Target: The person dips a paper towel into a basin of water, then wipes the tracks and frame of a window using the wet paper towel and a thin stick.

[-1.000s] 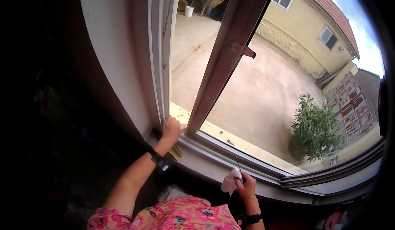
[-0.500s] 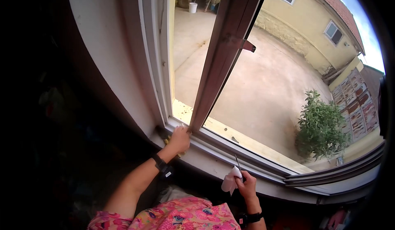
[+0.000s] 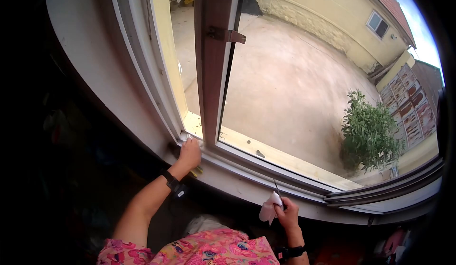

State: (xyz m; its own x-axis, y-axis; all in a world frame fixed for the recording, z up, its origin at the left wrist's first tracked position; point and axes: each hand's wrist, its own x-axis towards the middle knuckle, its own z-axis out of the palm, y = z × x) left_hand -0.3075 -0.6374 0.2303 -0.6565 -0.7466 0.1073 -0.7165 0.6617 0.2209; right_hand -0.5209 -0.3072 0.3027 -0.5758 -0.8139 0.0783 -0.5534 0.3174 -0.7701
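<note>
near the sill's (image 3: 237, 187) edges, soft-looking white scraps (image 3: 268, 211) were pinched in left grip (image 3: 190, 153) and right grip (image 3: 288, 213). an edge hold seemed best.

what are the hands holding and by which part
Right hand: white sheet by its right edge, thin dark tool by its lower part. Left hand: white wad, mostly hidden; grip point unclear.

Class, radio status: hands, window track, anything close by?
Left hand at window track, pinching white wad. Right hand gripping white paper, thin dark tool. Brown sash stile beside left hand.
</note>
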